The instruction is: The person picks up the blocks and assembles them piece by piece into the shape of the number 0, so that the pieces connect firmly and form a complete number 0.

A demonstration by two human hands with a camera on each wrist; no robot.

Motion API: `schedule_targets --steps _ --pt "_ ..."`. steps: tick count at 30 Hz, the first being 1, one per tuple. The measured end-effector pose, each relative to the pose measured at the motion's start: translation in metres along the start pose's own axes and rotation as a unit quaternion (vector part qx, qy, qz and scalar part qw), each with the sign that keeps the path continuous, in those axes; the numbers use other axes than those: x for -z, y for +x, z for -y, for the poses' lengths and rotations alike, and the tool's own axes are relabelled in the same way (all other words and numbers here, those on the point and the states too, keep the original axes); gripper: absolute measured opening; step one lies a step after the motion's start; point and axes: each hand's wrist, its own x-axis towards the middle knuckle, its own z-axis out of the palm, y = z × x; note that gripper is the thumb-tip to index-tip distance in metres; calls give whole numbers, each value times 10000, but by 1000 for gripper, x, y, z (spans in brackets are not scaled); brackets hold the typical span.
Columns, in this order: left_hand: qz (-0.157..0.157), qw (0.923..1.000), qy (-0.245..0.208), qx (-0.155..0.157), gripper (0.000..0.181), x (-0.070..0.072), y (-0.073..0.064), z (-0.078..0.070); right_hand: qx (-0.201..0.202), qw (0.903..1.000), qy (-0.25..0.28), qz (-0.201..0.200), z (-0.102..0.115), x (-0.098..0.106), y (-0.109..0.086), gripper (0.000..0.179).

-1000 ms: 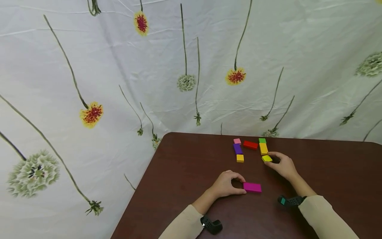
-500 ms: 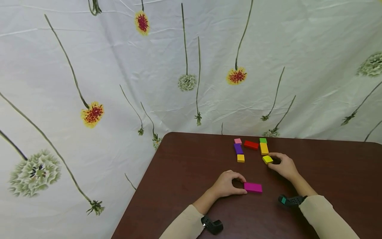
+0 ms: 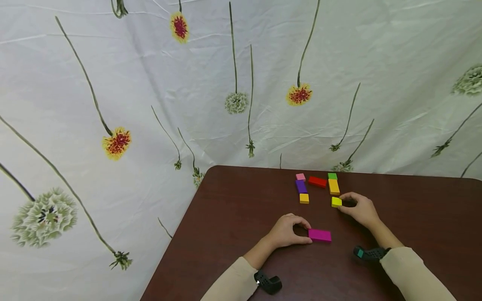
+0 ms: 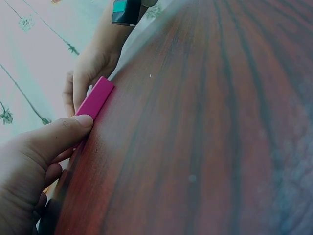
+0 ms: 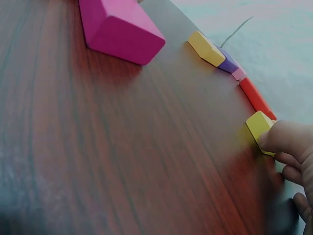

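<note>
My left hand [image 3: 287, 232] pinches the left end of a magenta rectangular block [image 3: 320, 235] between thumb and fingers. In the left wrist view its thumb lies on the edge of that block [image 4: 100, 95]. Farther off to the right, my right hand [image 3: 359, 210] pinches a small bright yellow block [image 3: 336, 202], which sits just in front of a longer orange-yellow block [image 3: 333, 187]. A green block [image 3: 332, 176] touches the far end of the orange-yellow one. In the right wrist view, the thumb presses on the yellow block [image 5: 259, 128] and partly hides it.
To the left runs another line: a pink block [image 3: 300, 177], a purple block [image 3: 301, 187] and a small orange-yellow block. A red block [image 3: 317, 182] lies slanted between both lines. All rest on a dark brown table [image 3: 233, 209], with a flower-printed cloth [image 3: 211, 75] behind.
The bright yellow block has turned from slanted to nearly straight in line with the longer orange-yellow block, my right hand moving slightly with it. The left hand and magenta block stay put.
</note>
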Motion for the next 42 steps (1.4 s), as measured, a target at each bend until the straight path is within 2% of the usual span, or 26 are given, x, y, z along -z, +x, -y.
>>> schedule_targets --steps 19,28,42 --pt "33 9999 -100 -9 29 0 -1 -2 34 9998 -32 -199 0 3 -14 34" --pt "48 9999 -108 -28 29 -1 -1 -1 -23 9997 -54 -227 5 1 -34 35" --pt "-47 9999 -51 -129 30 1 0 2 187 9994 -16 -301 13 -6 -60 31"
